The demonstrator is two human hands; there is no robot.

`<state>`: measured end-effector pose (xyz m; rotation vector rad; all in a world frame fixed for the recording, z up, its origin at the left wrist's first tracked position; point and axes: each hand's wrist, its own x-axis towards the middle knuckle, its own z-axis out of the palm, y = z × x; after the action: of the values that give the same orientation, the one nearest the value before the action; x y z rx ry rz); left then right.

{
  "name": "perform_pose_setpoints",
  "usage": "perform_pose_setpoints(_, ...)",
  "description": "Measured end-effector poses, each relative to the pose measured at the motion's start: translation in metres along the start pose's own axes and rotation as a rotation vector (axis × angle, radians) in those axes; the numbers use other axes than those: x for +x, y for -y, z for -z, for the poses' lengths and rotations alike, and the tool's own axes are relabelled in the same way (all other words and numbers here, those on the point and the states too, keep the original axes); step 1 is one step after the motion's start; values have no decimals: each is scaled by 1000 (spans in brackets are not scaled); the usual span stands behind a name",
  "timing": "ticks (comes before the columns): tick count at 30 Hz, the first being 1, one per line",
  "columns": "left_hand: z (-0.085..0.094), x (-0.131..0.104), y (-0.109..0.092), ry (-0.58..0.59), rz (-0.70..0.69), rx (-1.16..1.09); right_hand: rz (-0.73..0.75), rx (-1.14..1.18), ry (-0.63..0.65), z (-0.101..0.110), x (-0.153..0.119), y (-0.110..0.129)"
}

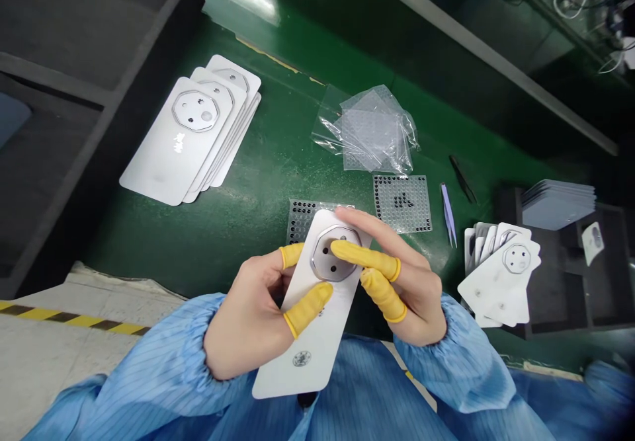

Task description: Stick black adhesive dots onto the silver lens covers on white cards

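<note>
A white phone back cover (317, 335) with an octagonal camera ring is tilted in front of me. My left hand (268, 302) grips its left side, with the thumb in a yellow finger cot on the front face. My right hand (397, 276) is at the upper right edge. Its cot-covered index finger presses on the camera ring, its thumb is bent beside the edge, and a bare finger reaches along the top. Partly hidden behind the cover is a clear sheet of small black dots (296, 221). Another such sheet (403, 203) lies to its right.
Stacked white covers lie at left (169, 153) and right (501, 282) on the green table (278, 143). Clear plastic bags (372, 127), purple tweezers (448, 215) and dark tweezers (463, 178) lie farther back. Black divided trays stand left (143, 64) and right (560, 295).
</note>
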<state>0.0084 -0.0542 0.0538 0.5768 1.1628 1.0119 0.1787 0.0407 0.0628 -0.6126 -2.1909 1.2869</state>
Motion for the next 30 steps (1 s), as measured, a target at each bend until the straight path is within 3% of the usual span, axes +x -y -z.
perform_pose_setpoints(8, 4, 5, -6, 37, 70, -177, -173, 86, -279, -3, -5, -6)
perform_pose_setpoints(17, 11, 6, -9, -35, 62, -79, -167, 179, -291, -18, -2, -9)
perform_pose_setpoints(24, 5, 3, -8, -248, -43, 110, -163, 230, -293, -27, -4, -10)
perform_pose_setpoints(27, 15, 7, -12, -229, -2, 155, -154, 178, -273, -28, -5, -11)
perform_pose_setpoints(30, 44, 16, -17, -157, 70, 262, -130, -146, -268, 2, -7, -21)
